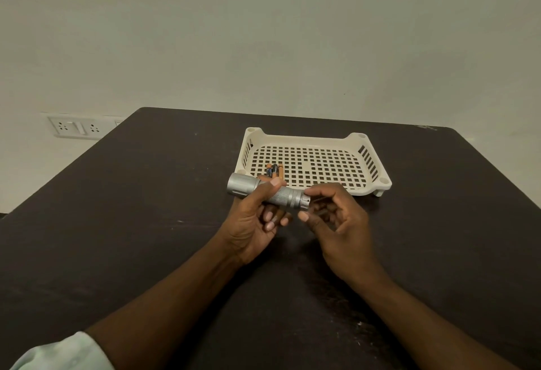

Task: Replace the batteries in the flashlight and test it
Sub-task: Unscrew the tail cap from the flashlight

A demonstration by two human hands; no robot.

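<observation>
A silver flashlight (pixel 268 192) is held above the dark table, its wide head pointing left and its tail cap to the right. My left hand (pixel 254 223) grips its knurled barrel, thumb across the top. My right hand (pixel 336 217) is at the tail end, forefinger touching the cap's top and thumb curled below it. Several batteries (pixel 274 171) lie in the near left corner of a cream perforated tray (pixel 366 188), partly hidden behind the flashlight.
The dark table (pixel 146 223) runs to a pale wall. A wall socket plate (pixel 76 127) sits beyond the table's left corner. A pale sleeve (pixel 58 352) shows at the bottom left.
</observation>
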